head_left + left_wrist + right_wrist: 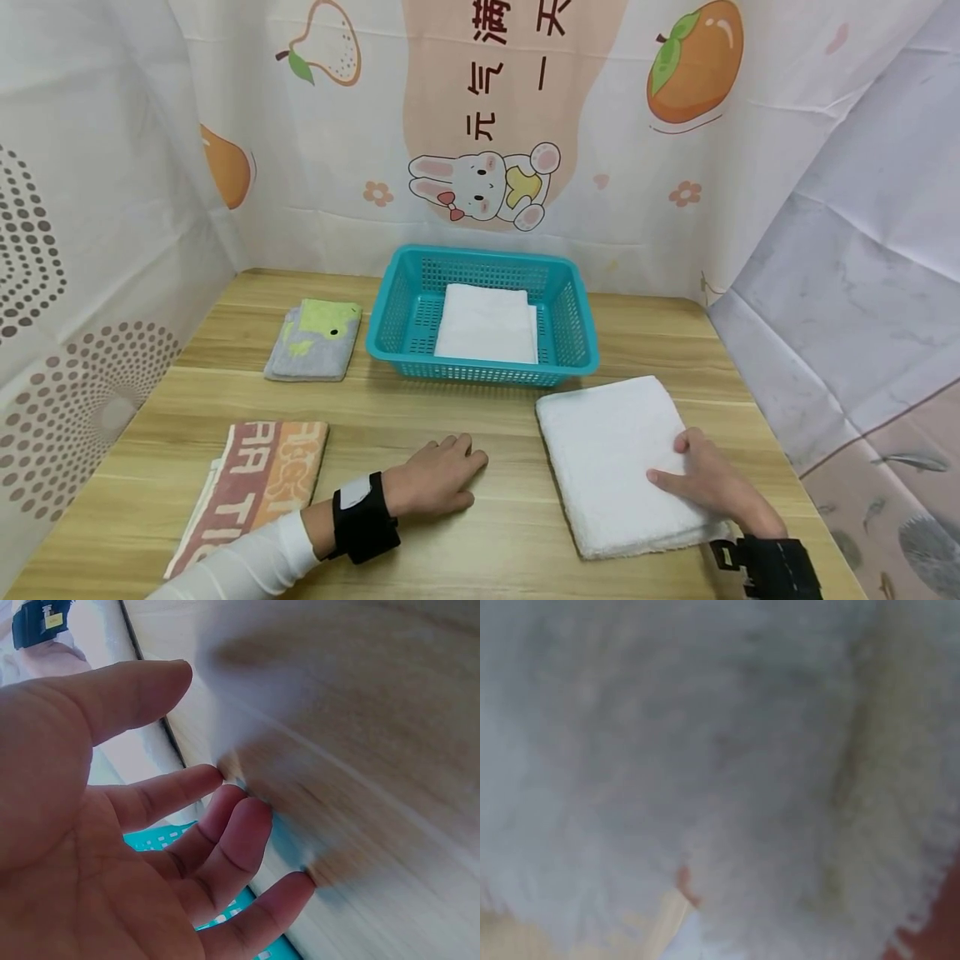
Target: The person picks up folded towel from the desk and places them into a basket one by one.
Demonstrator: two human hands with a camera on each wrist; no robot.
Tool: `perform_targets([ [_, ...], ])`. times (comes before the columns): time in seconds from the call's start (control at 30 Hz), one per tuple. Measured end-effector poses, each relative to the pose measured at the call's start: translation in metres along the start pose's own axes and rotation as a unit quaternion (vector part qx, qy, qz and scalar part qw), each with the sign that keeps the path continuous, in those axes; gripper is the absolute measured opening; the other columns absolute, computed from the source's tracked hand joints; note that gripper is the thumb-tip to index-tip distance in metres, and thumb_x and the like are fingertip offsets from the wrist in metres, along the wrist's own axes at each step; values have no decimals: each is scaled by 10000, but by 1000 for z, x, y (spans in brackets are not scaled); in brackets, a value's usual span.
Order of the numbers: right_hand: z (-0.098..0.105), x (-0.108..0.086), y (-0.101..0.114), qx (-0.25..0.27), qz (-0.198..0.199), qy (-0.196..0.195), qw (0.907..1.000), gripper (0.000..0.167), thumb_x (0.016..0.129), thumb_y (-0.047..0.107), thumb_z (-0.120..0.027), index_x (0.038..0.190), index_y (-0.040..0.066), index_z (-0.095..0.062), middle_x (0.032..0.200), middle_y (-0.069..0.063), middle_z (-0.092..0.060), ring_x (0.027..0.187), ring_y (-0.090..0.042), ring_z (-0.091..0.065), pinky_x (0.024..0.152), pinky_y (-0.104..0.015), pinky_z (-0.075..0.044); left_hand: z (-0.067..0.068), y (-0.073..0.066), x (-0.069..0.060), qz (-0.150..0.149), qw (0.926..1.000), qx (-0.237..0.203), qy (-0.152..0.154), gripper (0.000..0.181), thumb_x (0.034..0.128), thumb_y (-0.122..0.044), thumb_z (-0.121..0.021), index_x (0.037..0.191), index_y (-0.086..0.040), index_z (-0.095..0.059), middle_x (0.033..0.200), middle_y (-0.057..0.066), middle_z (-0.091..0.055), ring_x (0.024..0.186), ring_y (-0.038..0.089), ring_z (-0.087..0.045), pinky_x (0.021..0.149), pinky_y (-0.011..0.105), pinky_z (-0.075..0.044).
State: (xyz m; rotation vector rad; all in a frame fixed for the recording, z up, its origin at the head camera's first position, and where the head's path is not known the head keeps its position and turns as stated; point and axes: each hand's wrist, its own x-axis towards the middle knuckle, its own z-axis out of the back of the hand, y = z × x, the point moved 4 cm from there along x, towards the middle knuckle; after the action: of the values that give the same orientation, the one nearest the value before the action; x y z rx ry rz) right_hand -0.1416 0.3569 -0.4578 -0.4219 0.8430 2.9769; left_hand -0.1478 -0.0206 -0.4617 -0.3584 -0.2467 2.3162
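Observation:
A folded white towel lies at the right of the table, with my right hand at its right edge. My right thumb lies on top and the fingers curl at the edge, gripping it; some fingers are hidden. In the right wrist view, blurred white pile fills nearly everything. My left hand rests on the tabletop left of the towel, fingers loosely bent and holding nothing. Its fingertips touch the wood in the left wrist view. Behind both hands, a teal basket contains a folded white cloth.
At the back left lies a folded grey and green towel. A folded red and orange patterned towel lies at the front left, partly behind my left forearm. Printed curtains hang along the table's back and sides.

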Motion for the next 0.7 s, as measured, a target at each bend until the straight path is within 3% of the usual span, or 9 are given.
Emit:
perform_targets([
  [0.33, -3, 0, 5, -46, -2, -22, 10000, 638, 816, 365, -811, 1094, -32, -396, 1072, -278, -489, 989, -382, -490, 837, -504, -436, -1, 1, 1, -61, 10000, 36, -36, 376, 907, -289, -714, 1233, -149, -589, 1030, 22, -516, 886, 141, -487, 729, 311, -439],
  [0.7, -11, 2, 14, -77, 62, -44, 9999, 618, 833, 356, -799, 1095, -52, -414, 1088, -285, -504, 1003, -387, -495, 872, -550, -435, -1, 1, 0, 17, 10000, 46, -61, 396, 911, -299, -689, 1252, -129, -580, 1026, 29, -511, 881, 142, -484, 720, 307, -437],
])
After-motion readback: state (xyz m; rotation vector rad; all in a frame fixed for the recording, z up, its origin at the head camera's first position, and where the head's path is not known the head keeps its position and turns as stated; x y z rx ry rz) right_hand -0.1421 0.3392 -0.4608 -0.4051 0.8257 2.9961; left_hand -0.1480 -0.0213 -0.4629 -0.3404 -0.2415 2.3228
